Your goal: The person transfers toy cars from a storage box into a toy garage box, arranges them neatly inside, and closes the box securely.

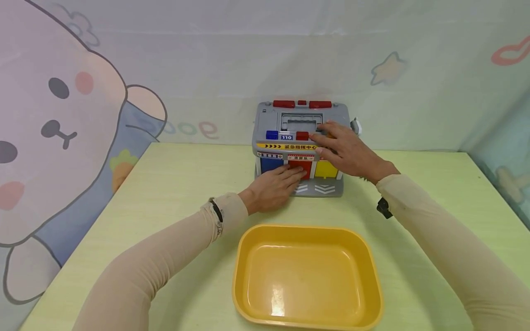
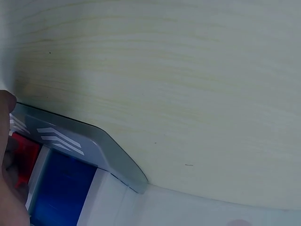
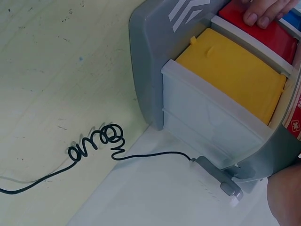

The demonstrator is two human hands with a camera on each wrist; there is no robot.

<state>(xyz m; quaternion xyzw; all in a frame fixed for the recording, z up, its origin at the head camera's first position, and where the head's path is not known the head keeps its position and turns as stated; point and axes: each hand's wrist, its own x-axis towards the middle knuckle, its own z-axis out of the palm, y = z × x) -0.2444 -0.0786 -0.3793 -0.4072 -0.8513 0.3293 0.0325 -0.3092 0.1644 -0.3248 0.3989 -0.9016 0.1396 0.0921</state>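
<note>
A grey toy emergency station (image 1: 265, 122) stands at the back of the table, with a blue door (image 1: 270, 164), a red door (image 1: 307, 169) and a yellow door (image 1: 326, 170) along its front. My left hand (image 1: 275, 188) lies with extended fingers against the red door, and the right wrist view shows fingertips (image 3: 252, 19) touching it. My right hand (image 1: 348, 149) rests on the right part of the roof, fingers spread beside the red button (image 1: 302, 135) and covering part of an orange-yellow one. In the left wrist view, the blue door (image 2: 63, 188) appears closed.
A yellow tray (image 1: 306, 276) sits in front of the station. From a grey handset (image 3: 214, 172) on the station's right side, a coiled black cord (image 3: 110, 134) runs over the table. A printed cloth backdrop (image 1: 232, 59) hangs behind.
</note>
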